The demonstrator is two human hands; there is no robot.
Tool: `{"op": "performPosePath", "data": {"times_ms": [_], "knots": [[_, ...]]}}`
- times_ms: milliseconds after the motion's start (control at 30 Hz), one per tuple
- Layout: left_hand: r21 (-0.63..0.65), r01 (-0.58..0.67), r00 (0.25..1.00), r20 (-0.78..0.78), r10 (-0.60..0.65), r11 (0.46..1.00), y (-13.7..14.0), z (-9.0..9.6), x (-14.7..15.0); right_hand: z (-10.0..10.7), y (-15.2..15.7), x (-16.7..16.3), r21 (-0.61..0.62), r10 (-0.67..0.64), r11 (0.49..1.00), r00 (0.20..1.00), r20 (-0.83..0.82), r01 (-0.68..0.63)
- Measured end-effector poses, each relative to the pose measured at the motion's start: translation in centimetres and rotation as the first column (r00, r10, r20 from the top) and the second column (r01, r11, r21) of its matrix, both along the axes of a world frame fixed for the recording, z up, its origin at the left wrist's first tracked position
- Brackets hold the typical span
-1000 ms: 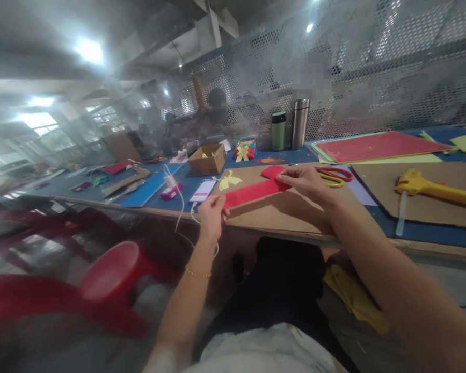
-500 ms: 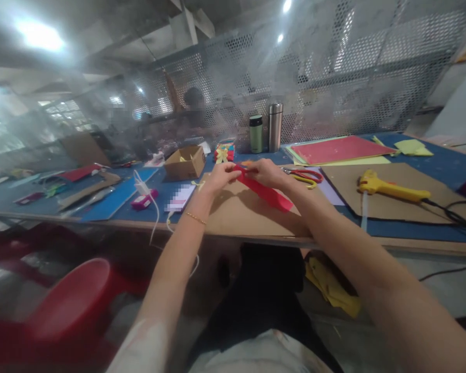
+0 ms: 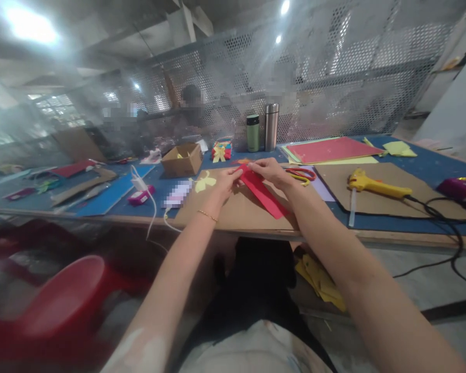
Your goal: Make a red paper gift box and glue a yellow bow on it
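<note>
1. Left hand (image 3: 228, 183) and right hand (image 3: 271, 170) pinch the red strip (image 3: 263, 193) near its far end, apparently to steady it.
2. Cardboard (image 3: 236, 213) lies beneath hands and strip.
3. Scissors (image 3: 303, 171) lie right of both hands, presumably for reach.

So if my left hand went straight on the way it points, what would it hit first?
Your left hand would probably meet your right hand, past the red strip it holds; depth is unclear.

1 gold bracelet (image 3: 207, 214) — pale top (image 3: 252, 348)
</note>
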State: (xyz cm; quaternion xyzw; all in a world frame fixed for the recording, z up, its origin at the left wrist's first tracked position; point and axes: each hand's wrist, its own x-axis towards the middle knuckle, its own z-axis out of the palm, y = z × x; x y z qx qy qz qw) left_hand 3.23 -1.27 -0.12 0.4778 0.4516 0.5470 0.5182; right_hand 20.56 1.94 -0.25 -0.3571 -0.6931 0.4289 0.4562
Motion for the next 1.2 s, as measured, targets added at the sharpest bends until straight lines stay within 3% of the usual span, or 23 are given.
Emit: {"op": "performPosePath", "data": {"times_ms": [200,500,767,1200], "knots": [[-0.039,0.139,0.983,-0.118,-0.142,0.990,-0.4,-0.3,0.1,0.7,-0.1,0.8,-0.028,0.025,0.999,0.999,0.047,-0.024],[-0.101,0.143,0.977,-0.144,-0.157,0.985,-0.6,-0.4,0.3,0.5,-0.4,1.0,-0.075,-0.031,0.997,0.999,0.009,0.032],[-0.058,0.155,0.976,-0.144,-0.162,0.986,-0.9,-0.6,0.3,-0.1,0.1,0.8,-0.042,-0.095,0.995,0.995,0.029,0.096],[-0.072,0.161,0.978,-0.126,-0.169,0.984,-1.3,-0.1,0.6,-0.1,0.1,0.9,-0.061,-0.067,0.996,0.997,0.038,0.069]]}}
